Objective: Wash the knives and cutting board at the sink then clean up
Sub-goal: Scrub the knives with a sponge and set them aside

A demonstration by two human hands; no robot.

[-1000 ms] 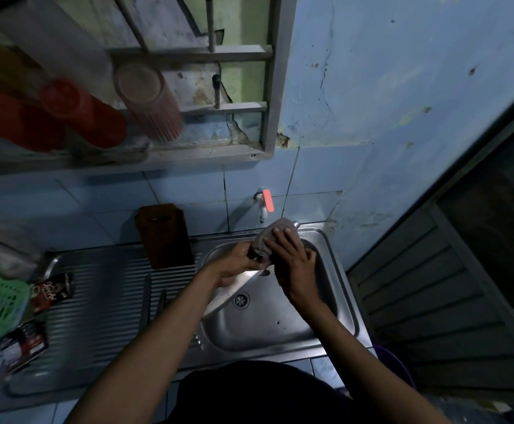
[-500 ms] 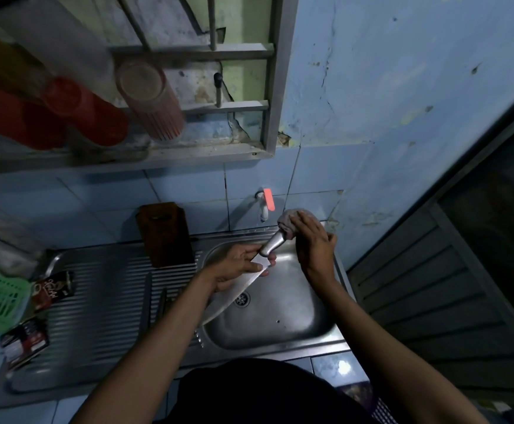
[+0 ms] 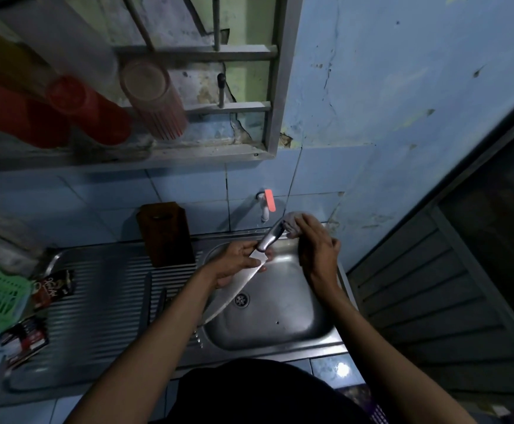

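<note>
Head view: left hand [image 3: 234, 264] fingers pinch the knife [image 3: 243, 276] blade.

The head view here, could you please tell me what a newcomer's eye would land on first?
First, the large steel knife held slantwise over the stainless sink basin: the left hand grips its blade near the handle, while the right hand presses a grey cloth to the handle's end. Next, the tap's bright orange-red lever glows on the blue tiled wall behind, and red plastic cups lie on the shelf, upper left.
</note>
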